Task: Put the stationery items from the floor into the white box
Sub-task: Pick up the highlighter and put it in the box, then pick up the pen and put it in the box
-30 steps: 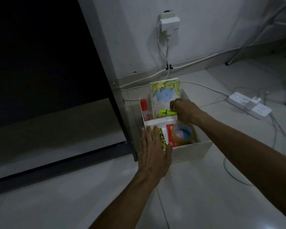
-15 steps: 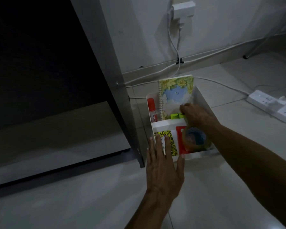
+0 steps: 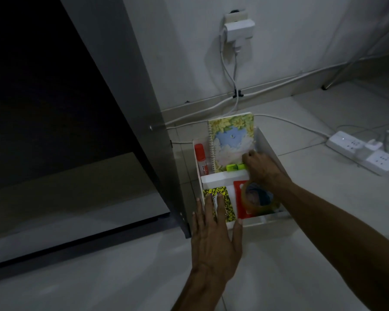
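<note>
a: where's the highlighter [image 3: 235, 167] sitting?
b: far compartment of the white box [image 3: 267, 142], against the notebook [image 3: 231, 142]. right hand [image 3: 262, 166] is pinching it.
a: left hand [image 3: 216, 239]?
b: lying flat and open on the near rim, gripping nothing.

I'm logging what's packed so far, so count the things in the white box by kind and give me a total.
Notebooks: 2, a spiral notebook and a yellow notebook
Glue stick: 1
Highlighter, in the right hand: 1
Tape roll: 1
Red packet: 1
Total: 6
</note>
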